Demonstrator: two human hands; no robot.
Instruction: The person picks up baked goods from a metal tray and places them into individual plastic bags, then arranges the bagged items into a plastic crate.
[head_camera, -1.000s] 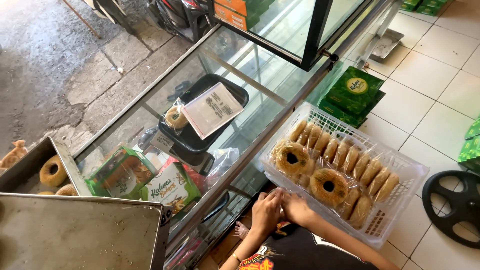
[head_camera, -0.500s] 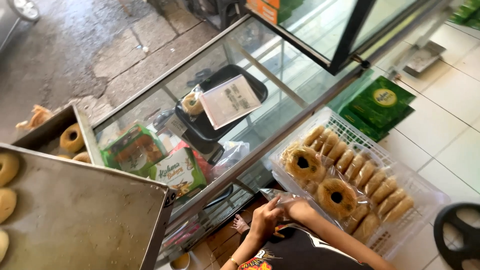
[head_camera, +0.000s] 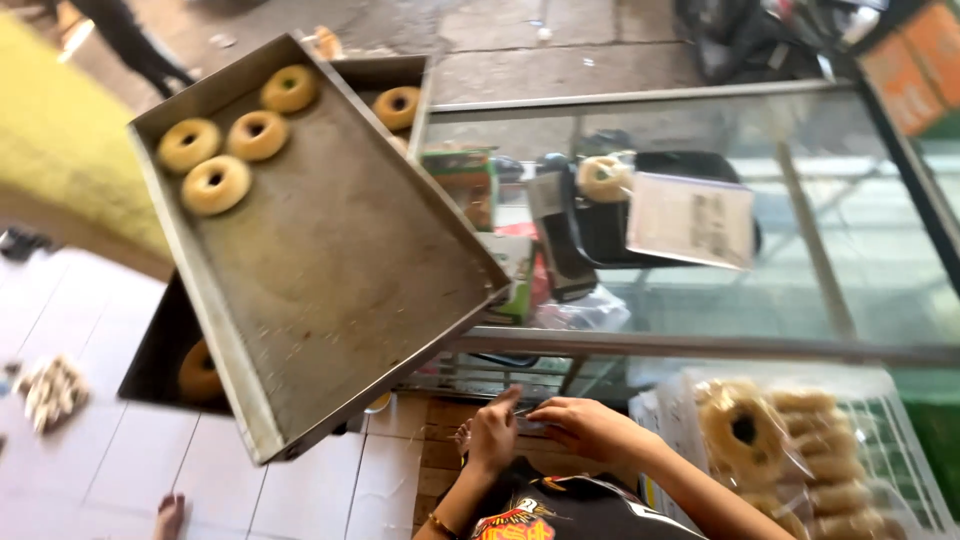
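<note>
Both hands are down at about 6 o'clock, close together in front of the glass counter (head_camera: 720, 345). The left hand (head_camera: 493, 437) and right hand (head_camera: 583, 425) are pinching something small and thin between them, looks like a bit of clear plastic wrap (head_camera: 527, 412), but it's too blurry to say for sure. Fingers on both hands are drawn together at the tips on it.

Over at 4 o'clock there's a white mesh basket (head_camera: 900, 470) full of bagged ring-shaped pastries (head_camera: 745, 432), just beside the right forearm. At 10 o'clock a big metal tray (head_camera: 340, 270) sits tilted, with four doughnuts (head_camera: 215, 184) bunched at its far corner. A second tray (head_camera: 375, 72) with one doughnut peeks out behind it. Inside the counter at 1 o'clock there's a black tray (head_camera: 690, 165) with a paper card (head_camera: 690, 220) lying on it.
</note>
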